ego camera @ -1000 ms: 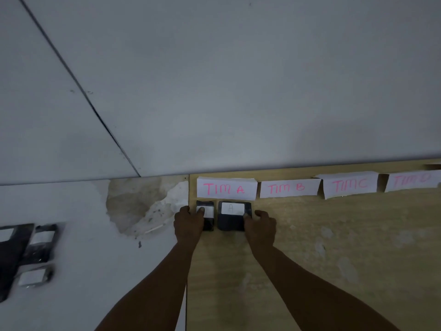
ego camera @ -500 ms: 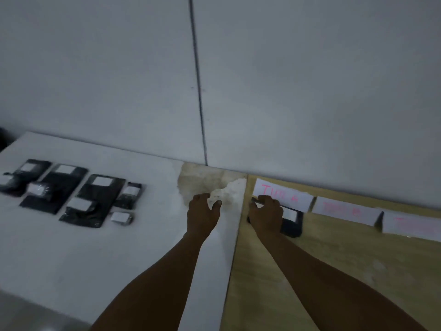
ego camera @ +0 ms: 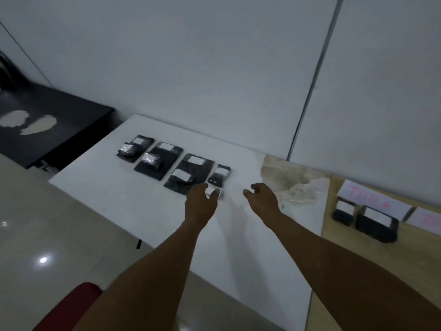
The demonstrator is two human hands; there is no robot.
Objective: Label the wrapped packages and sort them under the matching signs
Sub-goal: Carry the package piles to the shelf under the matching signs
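On the white table point(ego camera: 133, 201) lies a row of black wrapped packages, each with a white label: a small one at the far left point(ego camera: 134, 149) with a silvery bundle on it, a larger flat one point(ego camera: 158, 164) carrying another silvery bundle, a third flat one point(ego camera: 189, 174) with a small white-labelled parcel on top, and a narrow package point(ego camera: 219, 176) at the right end of the row. Just in front of that narrow package sits a small white-topped parcel point(ego camera: 211, 192), and the left hand point(ego camera: 200, 205) reaches over it with thumb and fingers curved apart around it; whether they touch it cannot be told. The right hand point(ego camera: 262, 199) hovers near it above the bare tabletop, fingers loosely curled, holding nothing. Well apart to the right, on the wooden board point(ego camera: 358, 271), two black labelled packages point(ego camera: 343, 212) point(ego camera: 377, 223) lie side by side just below a paper sign with pink lettering point(ego camera: 372, 199); a second sign point(ego camera: 427, 218) is cut off by the frame edge. Beyond the white table stands a black table point(ego camera: 59, 130).
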